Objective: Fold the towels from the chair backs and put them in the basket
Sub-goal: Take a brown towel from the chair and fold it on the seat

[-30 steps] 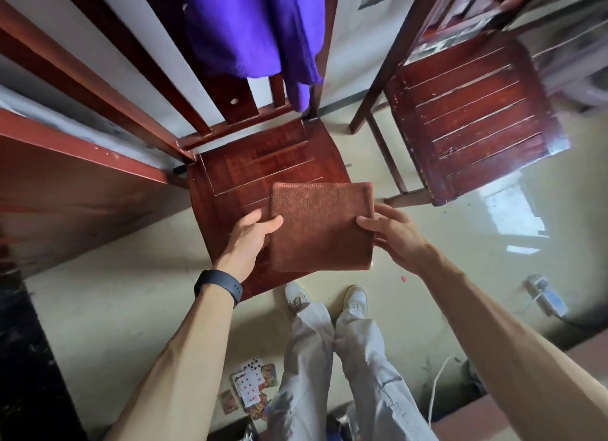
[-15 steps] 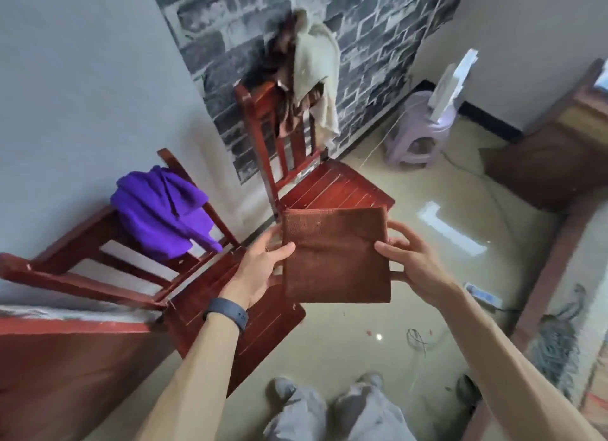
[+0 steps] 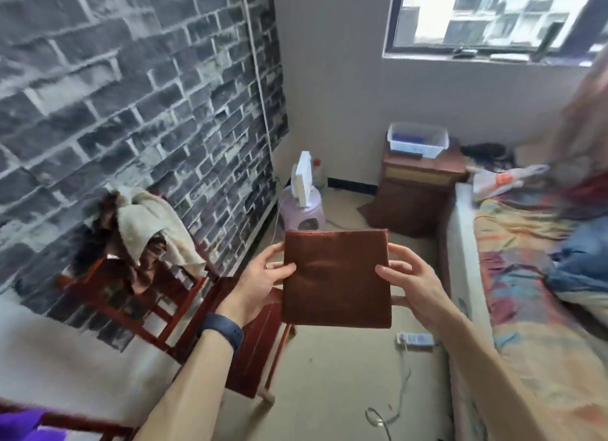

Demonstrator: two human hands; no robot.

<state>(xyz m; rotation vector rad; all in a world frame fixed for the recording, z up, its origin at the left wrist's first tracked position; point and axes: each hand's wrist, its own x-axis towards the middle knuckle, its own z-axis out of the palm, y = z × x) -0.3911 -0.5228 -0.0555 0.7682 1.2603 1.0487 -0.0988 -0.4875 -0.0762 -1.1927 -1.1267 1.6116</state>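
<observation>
A folded brown towel (image 3: 335, 277), a flat square, is held in the air in front of me. My left hand (image 3: 260, 282) grips its left edge and my right hand (image 3: 411, 282) grips its right edge. A white plastic basket (image 3: 417, 140) with something blue inside stands on a wooden nightstand (image 3: 419, 190) at the far wall. A red wooden chair (image 3: 138, 295) at the left has a beige towel (image 3: 149, 223) and a dark brown towel (image 3: 105, 233) draped over its back. A purple towel (image 3: 23, 426) shows at the bottom left corner.
A bed (image 3: 533, 292) with a patterned cover runs along the right side. A lilac stool (image 3: 301, 210) with a white device stands by the brick-pattern wall. A power strip (image 3: 415, 339) and cables lie on the floor between me and the nightstand.
I lifted the folded brown towel off the chair seat. My view swung up and right, from the chairs toward the nightstand with the basket. Both hands kept their grip.
</observation>
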